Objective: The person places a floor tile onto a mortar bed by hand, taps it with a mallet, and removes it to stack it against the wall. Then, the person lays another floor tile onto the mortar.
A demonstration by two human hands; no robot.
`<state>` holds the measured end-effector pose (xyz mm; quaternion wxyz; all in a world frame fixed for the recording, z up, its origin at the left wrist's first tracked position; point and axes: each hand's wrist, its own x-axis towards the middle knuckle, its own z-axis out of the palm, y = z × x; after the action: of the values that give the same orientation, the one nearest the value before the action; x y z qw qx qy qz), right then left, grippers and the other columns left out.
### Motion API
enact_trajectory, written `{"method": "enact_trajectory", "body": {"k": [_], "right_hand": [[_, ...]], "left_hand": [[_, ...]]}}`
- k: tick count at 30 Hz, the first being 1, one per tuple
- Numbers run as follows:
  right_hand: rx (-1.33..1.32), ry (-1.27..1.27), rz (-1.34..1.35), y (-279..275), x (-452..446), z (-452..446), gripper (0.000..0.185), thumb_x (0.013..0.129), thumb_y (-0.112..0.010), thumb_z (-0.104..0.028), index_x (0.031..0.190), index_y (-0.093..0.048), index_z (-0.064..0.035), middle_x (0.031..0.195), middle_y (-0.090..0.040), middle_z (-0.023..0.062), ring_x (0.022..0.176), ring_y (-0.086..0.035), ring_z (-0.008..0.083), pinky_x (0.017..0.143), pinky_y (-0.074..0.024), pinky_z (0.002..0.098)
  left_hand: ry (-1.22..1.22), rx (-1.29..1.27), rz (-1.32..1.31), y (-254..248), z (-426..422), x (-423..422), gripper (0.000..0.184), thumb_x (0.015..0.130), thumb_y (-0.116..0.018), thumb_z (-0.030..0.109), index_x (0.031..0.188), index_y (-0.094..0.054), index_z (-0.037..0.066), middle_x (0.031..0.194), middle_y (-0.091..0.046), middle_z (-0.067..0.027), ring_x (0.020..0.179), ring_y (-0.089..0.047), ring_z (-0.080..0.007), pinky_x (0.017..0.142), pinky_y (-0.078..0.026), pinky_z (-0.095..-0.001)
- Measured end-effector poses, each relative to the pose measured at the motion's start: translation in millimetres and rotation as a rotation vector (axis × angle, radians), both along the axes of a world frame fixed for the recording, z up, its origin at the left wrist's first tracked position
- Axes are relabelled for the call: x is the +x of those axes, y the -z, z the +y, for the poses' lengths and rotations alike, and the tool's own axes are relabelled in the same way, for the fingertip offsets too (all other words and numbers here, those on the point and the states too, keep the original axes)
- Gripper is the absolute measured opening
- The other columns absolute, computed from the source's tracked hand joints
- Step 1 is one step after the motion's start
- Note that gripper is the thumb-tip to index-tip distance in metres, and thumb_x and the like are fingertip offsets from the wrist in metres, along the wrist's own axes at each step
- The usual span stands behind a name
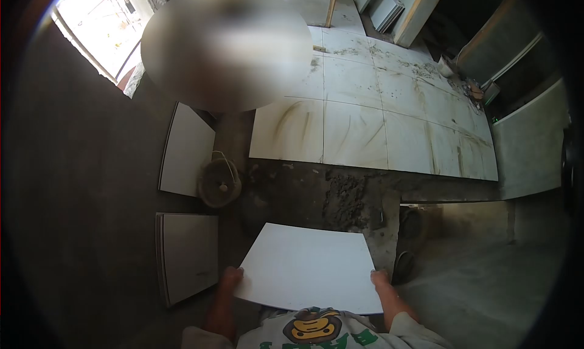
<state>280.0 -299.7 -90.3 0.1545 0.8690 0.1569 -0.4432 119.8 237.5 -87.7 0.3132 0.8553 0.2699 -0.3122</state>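
A large white floor tile [310, 267] is held level in front of my body, above the bare ground. My left hand [233, 275] grips its left edge, and my right hand [379, 278] grips the right edge, with fingers curled around and partly hidden beneath. Past the tile's far edge lies a patch of dark loose mortar [347, 197] on the rough floor. Beyond that, laid white tiles [356, 130] cover the floor, smeared with brown mud.
A bucket [220, 182] with a wire handle stands left of the mortar. Tiles lean on the left wall, one group [188, 151] farther off and another stack [188, 255] nearer. A doorway [456, 227] opens at right. A blurred oval hides the upper left.
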Motion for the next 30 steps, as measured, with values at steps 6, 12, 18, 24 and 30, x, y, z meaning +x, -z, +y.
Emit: {"method": "enact_trajectory", "body": {"k": [6,12,18,24,30], "right_hand": [[0.009,-0.31,0.001,26.5,39.8,2.2,0.019,0.082,-0.049,-0.009,0.095,-0.062,-0.0028,0.086,-0.067,0.0168,0.081,-0.065,0.0335,0.064,-0.0518,0.0402],[0.132,0.055,-0.313,63.0,95.6,-19.6,0.018,0.082,-0.048,-0.011,0.095,-0.06,-0.0084,0.077,-0.061,0.0205,0.073,-0.063,0.0347,0.058,-0.0503,0.0463],[0.486,0.593,-0.474,-8.9,175.3,-42.0,0.02,0.083,-0.054,-0.022,0.092,-0.058,-0.0037,0.081,-0.059,0.0258,0.059,-0.057,0.0383,0.055,-0.0486,0.0454],[0.83,1.342,-0.254,-15.8,233.7,-26.3,0.034,0.084,-0.057,-0.032,0.072,-0.056,-0.0006,0.077,-0.052,0.0041,0.072,-0.045,0.0154,0.065,-0.0387,0.0363],[0.893,1.252,-0.421,120.2,250.1,21.5,0.032,0.084,-0.056,-0.027,0.064,-0.044,-0.0061,0.062,-0.033,-0.0029,0.059,-0.031,0.0107,0.053,-0.0286,0.0314]], "left_hand": [[-0.341,0.275,0.362,-72.6,-50.5,30.6,0.037,0.09,-0.046,0.035,0.09,-0.065,0.003,0.095,-0.064,-0.0207,0.1,-0.059,-0.0355,0.082,-0.048,-0.0448],[-0.574,0.335,0.365,-68.3,-106.4,51.7,0.052,0.091,-0.039,0.046,0.1,-0.065,0.002,0.104,-0.062,-0.0225,0.101,-0.058,-0.0384,0.087,-0.045,-0.0465],[-0.867,0.375,0.245,-41.3,-167.0,60.1,0.062,0.092,-0.032,0.051,0.095,-0.067,-0.001,0.099,-0.063,-0.0242,0.098,-0.058,-0.0405,0.085,-0.045,-0.0474],[-1.055,0.291,-0.035,-9.6,-182.6,94.8,0.071,0.091,-0.029,0.057,0.09,-0.067,-0.003,0.091,-0.064,-0.0256,0.093,-0.059,-0.0428,0.081,-0.043,-0.0498],[-0.951,0.318,-0.141,92.7,-107.8,142.5,0.071,0.091,-0.029,0.057,0.09,-0.067,-0.003,0.09,-0.063,-0.0273,0.092,-0.059,-0.0434,0.081,-0.043,-0.0501]]}}
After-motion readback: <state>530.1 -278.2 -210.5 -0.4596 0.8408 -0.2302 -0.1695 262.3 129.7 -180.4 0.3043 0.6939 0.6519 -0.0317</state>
